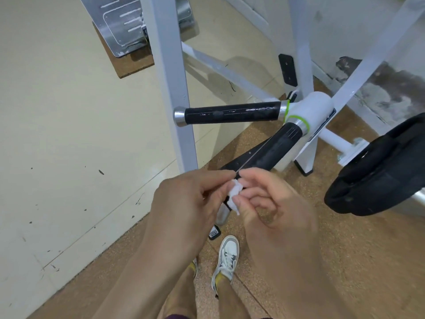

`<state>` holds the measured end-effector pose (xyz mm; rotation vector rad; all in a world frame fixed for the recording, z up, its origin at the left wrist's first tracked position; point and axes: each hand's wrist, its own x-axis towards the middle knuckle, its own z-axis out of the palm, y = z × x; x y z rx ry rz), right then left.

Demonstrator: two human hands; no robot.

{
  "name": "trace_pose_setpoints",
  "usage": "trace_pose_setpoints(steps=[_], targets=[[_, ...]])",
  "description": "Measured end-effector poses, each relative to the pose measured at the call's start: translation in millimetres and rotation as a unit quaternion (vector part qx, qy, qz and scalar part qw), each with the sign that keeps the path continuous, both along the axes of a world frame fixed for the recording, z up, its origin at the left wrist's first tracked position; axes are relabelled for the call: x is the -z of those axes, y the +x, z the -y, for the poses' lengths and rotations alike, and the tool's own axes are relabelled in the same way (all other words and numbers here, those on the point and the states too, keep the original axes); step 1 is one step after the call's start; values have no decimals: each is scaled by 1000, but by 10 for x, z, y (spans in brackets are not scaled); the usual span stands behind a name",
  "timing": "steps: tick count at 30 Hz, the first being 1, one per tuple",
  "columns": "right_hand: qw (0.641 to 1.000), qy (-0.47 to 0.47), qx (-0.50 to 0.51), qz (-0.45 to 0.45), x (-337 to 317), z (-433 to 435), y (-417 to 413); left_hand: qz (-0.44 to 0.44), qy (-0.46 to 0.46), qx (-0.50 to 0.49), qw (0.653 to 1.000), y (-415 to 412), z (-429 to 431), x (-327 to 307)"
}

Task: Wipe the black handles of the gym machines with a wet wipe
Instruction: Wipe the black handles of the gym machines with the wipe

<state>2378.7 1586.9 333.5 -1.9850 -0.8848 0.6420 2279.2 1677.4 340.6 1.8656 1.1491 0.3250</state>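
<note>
Two black handles stick out from a white hub (310, 109) of the gym machine. The upper handle (232, 112) runs level to the left, looks wet and ends in a silver cap. The lower handle (273, 150) slants down toward me; its near end is hidden behind my hands. A small crumpled white wet wipe (234, 194) sits between my hands. My left hand (190, 203) and my right hand (273, 203) both pinch the wipe with their fingertips, just in front of the lower handle's end.
White frame posts (170, 88) of the machine stand left of and behind the handles. A black padded seat (377, 171) lies at the right. A metal plate (128, 21) stands at the top left. Below are brown cork flooring, cream floor at the left, and my shoes (226, 259).
</note>
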Motion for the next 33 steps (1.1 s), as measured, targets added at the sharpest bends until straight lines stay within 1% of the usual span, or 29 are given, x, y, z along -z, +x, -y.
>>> trace_pose_setpoints(steps=[2,3,4,5,7,9,10,12,13,16,18,19,20,21,23,24,25,27,29,30,31,32,33], targets=[[1000,6,13,16,15,46,18,-38,44,40,998,20,24,-25],[1000,1,30,5,36,67,29,-60,54,47,996,34,28,-46],[998,-9,48,-34,48,83,38,-77,47,40,995,49,33,-63],[994,-14,66,-92,43,87,45,-82,16,19,996,77,27,-69],[975,-18,93,-200,26,85,50,-65,-67,-56,994,139,-36,-29],[965,-10,99,-243,8,79,38,-75,-90,-100,988,183,-120,65],[964,-7,99,-248,-1,78,29,-103,-76,-91,988,212,-147,98],[964,1,96,-250,8,78,10,-148,-3,-52,988,227,-123,99],[964,0,98,-249,17,84,11,-140,41,-32,989,209,-73,90],[961,-4,108,-254,45,97,24,-68,137,30,988,101,167,-4],[957,2,115,-267,45,104,38,-75,194,50,977,61,276,-5],[956,3,115,-269,41,107,43,-89,198,49,975,79,263,3],[957,4,114,-267,33,110,44,-100,174,36,979,129,207,-8],[958,6,115,-264,28,113,42,-97,130,4,987,196,130,-25],[956,10,118,-269,24,119,31,-43,7,-81,996,330,-3,-11],[954,12,120,-275,28,122,23,-23,-16,-98,995,349,-19,3],[952,15,122,-280,33,127,16,-10,0,-88,996,342,15,3],[951,23,123,-282,52,132,18,-21,114,-6,993,293,136,-15],[949,31,128,-285,78,156,14,-43,219,80,972,230,281,13],[948,38,133,-286,89,164,9,-47,231,96,967,231,276,31],[946,45,139,-288,95,170,2,-48,223,79,971,256,224,40],[945,51,146,-289,100,168,-2,-46,181,33,982,314,157,16],[943,56,153,-291,100,161,0,-39,120,-27,992,383,99,-11]])
